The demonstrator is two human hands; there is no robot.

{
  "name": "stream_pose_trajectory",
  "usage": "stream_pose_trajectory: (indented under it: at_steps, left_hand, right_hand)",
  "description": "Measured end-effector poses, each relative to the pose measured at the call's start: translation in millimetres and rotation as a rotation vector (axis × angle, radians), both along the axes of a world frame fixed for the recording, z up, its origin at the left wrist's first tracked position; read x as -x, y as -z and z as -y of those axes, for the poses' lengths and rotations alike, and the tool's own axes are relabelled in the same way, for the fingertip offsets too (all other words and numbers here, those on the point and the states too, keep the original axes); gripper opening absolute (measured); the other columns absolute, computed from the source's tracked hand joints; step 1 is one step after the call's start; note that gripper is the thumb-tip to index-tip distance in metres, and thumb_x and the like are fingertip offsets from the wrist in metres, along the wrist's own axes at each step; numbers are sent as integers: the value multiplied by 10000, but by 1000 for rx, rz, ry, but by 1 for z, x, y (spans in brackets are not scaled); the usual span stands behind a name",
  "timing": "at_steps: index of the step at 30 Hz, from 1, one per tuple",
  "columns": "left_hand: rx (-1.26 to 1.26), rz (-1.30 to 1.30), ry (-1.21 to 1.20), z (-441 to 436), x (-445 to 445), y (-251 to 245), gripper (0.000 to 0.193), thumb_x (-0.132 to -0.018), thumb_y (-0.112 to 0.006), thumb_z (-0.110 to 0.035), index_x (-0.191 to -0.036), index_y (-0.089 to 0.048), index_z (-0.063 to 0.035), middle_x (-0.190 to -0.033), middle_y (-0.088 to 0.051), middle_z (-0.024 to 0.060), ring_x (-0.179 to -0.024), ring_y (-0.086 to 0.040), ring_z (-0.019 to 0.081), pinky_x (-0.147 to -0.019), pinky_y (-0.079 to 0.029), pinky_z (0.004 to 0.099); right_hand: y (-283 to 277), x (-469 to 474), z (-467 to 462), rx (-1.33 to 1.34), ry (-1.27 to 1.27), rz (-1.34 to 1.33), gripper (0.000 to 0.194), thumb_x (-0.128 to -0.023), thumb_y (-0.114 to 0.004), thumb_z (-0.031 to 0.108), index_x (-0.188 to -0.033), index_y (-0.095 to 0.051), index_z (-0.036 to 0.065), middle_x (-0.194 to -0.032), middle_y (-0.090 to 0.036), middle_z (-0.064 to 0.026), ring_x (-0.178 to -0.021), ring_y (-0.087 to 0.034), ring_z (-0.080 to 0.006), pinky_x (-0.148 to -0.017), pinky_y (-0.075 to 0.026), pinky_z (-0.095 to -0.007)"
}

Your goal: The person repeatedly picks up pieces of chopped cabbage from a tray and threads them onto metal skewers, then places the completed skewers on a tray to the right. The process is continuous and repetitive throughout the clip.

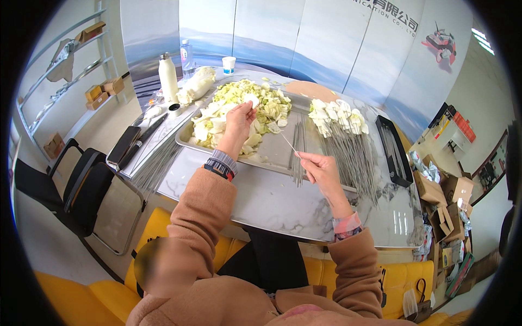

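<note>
Between the fingers of my left hand (240,120) is a pale piece of cabbage (251,99), held above a heap of cut cabbage (208,124). The heap fills the left part of a shallow metal tray (273,153). My right hand (322,167) grips a thin metal skewer (290,143) near its lower end. At the skewer's far tip sits a cabbage piece (274,127). Bare skewers (299,140) lie in the tray just beyond my right hand. To their right rest several loaded skewers (350,153), with cabbage pieces (338,115) bunched at their far ends.
More skewers (157,165) overhang the table's left edge beside a knife (142,140) and a black case (124,144). A whole cabbage (197,85), a white bottle (168,77), a clear bottle (186,61) and a paper cup (228,65) stand behind. A black box (393,150) holds skewers at right.
</note>
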State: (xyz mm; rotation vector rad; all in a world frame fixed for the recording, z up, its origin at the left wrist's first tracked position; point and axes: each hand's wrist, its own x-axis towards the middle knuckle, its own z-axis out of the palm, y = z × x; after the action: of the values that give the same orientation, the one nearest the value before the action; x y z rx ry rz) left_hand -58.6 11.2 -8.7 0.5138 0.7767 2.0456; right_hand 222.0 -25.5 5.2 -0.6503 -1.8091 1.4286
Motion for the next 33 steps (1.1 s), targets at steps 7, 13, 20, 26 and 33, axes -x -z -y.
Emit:
stream_pose_trajectory:
  at_steps: [7, 13, 20, 26, 33]
  left_hand:
    - [-41, 5, 0, -1, 3, 1, 111, -860, -629, -95, -935, -606, -18, -814, -598, 35, -731, -573, 128, -665, -488, 243]
    - [-51, 6, -16, -3, 5, 4, 92, -848, -647, -90, -908, -617, -27, -798, -607, 34, -720, -582, 134, -653, -485, 246]
    - [-47, -6, -19, -3, 5, 3, 91, -841, -661, -91, -901, -621, -36, -787, -605, 28, -722, -584, 133, -657, -489, 246]
    - [-74, -41, 30, -1, -2, -1, 79, -823, -680, -78, -842, -607, -53, -753, -593, 12, -676, -571, 123, -630, -468, 229]
    - [-79, -151, 155, 5, -11, -6, 61, -857, -645, -84, -837, -599, -49, -777, -591, 16, -706, -566, 106, -671, -484, 210]
  right_hand:
    - [-3, -1, 2, -4, 2, -1, 250, -866, -562, 33, -1092, -638, -44, -596, -515, 45, -436, -385, -16, -402, -298, -190]
    - [-2, -1, 1, 3, -3, 5, 249, -866, -563, 38, -1092, -641, -34, -600, -520, 45, -442, -399, -15, -405, -308, -189]
    - [-3, 1, 3, 11, 3, -7, 247, -866, -565, 15, -1095, -636, -43, -612, -522, 44, -440, -376, -18, -408, -296, -193]
    - [-3, 2, 3, 11, 15, -12, 249, -870, -562, 17, -1101, -635, -38, -612, -517, 49, -441, -372, -18, -410, -294, -194]
    - [1, 3, 1, -27, 34, 13, 267, -884, -557, 72, -1126, -629, -17, -579, -490, 57, -450, -391, -14, -412, -311, -192]
